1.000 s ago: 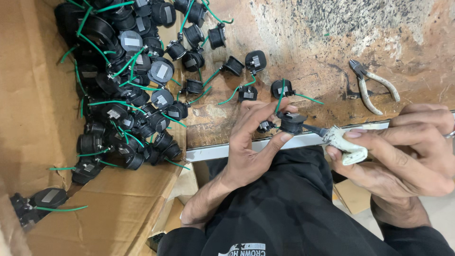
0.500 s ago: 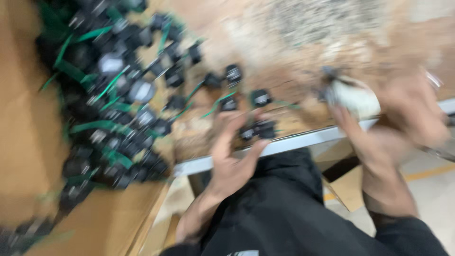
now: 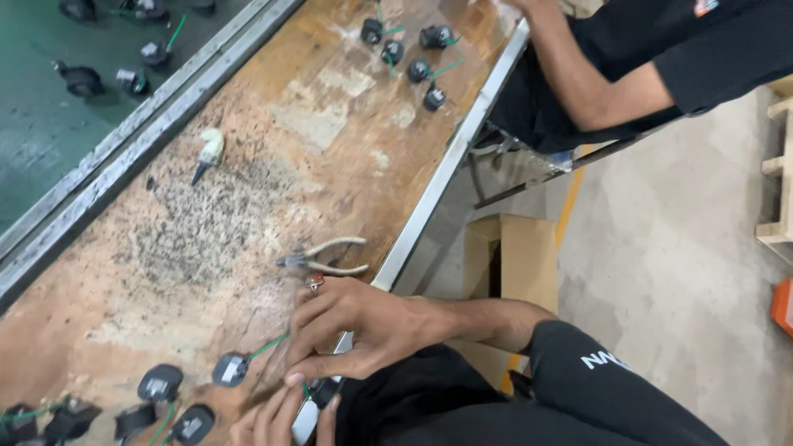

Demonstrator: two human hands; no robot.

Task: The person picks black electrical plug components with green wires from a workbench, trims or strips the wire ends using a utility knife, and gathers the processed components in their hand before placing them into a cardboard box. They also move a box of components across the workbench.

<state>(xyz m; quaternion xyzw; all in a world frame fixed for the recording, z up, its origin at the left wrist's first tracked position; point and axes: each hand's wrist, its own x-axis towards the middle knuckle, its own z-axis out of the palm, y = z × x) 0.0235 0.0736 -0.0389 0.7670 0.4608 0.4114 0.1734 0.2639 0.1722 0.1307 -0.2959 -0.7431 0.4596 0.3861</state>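
Observation:
My right hand (image 3: 363,326), with a ring on one finger, lies at the near edge of the worn wooden bench (image 3: 248,206). Its thumb and forefinger pinch together at a short green wire. That wire belongs to a small black round part (image 3: 324,390) just under the hand. Only the fingers of my left hand (image 3: 277,419) show at the bottom edge, curled around that black part from below. More black parts with green wires (image 3: 230,369) lie on the bench to the left of my hands.
Pliers (image 3: 326,256) lie just beyond my right hand, and a white-handled tool (image 3: 208,153) lies farther off. A co-worker's arm (image 3: 578,74) reaches over several black parts (image 3: 417,66) at the far end. A green belt (image 3: 49,124) runs along the left. A cardboard box (image 3: 508,264) stands under the bench.
The view has swung right, away from the heap of black parts. The white tool that my right hand held is gone from it. Both hands now meet at one black part.

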